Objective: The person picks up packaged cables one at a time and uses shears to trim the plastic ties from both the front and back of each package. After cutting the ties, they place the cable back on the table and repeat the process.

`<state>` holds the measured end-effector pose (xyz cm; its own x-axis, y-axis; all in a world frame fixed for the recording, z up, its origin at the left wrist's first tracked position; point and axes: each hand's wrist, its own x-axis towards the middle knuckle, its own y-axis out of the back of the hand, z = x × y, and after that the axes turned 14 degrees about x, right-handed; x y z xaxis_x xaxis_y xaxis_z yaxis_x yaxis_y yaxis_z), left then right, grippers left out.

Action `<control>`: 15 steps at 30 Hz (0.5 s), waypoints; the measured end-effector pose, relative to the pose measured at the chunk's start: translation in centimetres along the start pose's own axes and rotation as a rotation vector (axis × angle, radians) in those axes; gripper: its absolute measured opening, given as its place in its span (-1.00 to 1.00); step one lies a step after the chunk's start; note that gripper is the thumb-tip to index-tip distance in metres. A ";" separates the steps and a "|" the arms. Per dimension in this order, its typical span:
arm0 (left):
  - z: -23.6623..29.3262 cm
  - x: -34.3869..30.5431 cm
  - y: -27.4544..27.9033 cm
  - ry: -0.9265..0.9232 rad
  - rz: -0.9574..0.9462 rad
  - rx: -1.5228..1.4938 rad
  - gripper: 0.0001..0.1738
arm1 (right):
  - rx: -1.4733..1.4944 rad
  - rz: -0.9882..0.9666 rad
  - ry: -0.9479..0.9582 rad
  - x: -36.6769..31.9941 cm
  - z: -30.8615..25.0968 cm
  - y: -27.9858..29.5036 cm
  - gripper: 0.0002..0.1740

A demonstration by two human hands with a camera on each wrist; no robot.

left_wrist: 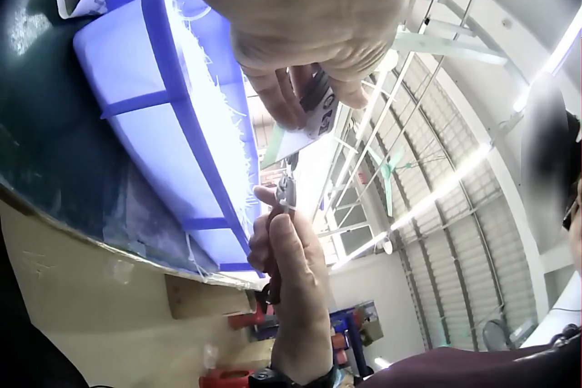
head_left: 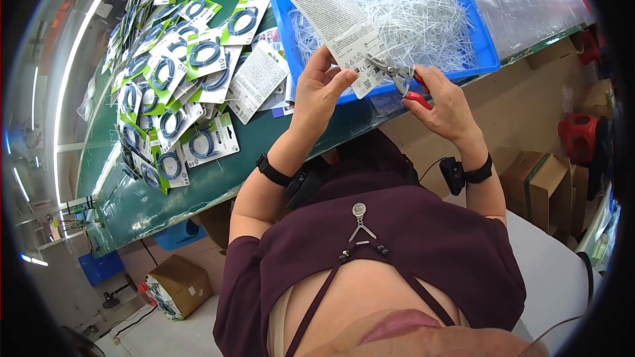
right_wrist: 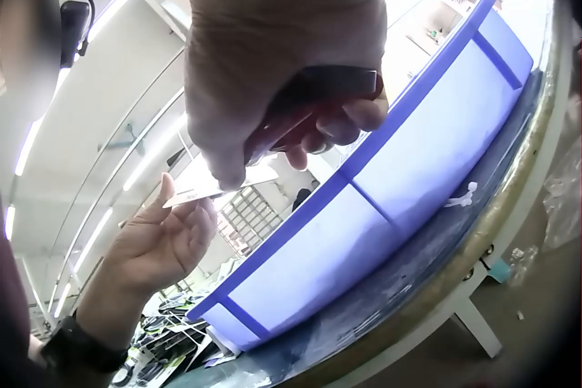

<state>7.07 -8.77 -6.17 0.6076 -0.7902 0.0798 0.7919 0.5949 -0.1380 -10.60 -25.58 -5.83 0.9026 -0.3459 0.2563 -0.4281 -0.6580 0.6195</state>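
My left hand [head_left: 320,90] pinches a printed cardboard package card [head_left: 334,23] near its lower edge, its text side up and its hang hole at the far end. In my right hand [head_left: 444,102] is a pair of cutting pliers with red handles [head_left: 418,98], gripped around the handles. The metal blades reach the card's right edge near the lower end. In the left wrist view, the pliers' head [left_wrist: 286,190] stands close below the card. Behind both hands lies a blue tray [head_left: 486,39] full of short clear plastic strips [head_left: 430,20].
Many carded blue cables [head_left: 205,54] lie heaped on the green table [head_left: 225,182] at the left. Several cards lie text side up beside the tray. Cardboard boxes [head_left: 536,182] and red stools [head_left: 577,139] stand on the floor at the right; another box [head_left: 178,284] is lower left.
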 end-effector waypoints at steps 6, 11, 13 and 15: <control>0.5 0.1 0.0 0.006 0.010 0.027 -0.41 | -0.030 0.020 0.065 0.5 0.1 0.3 -0.37; 0.0 0.0 -0.3 -0.028 -0.017 0.044 -0.40 | -0.095 0.013 0.092 1.7 -1.4 0.7 -0.34; -0.2 -0.1 -0.6 -0.034 -0.030 0.058 -0.39 | -0.107 0.026 0.108 2.1 -1.7 0.5 -0.33; -0.2 -0.1 -0.6 -0.041 -0.033 0.065 -0.39 | -0.085 0.029 0.096 2.4 -1.8 0.1 -0.33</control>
<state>6.46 -9.07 -6.27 0.5821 -0.8037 0.1234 0.8130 0.5780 -0.0705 -8.36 -25.26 -3.83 0.8917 -0.2956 0.3428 -0.4527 -0.5880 0.6704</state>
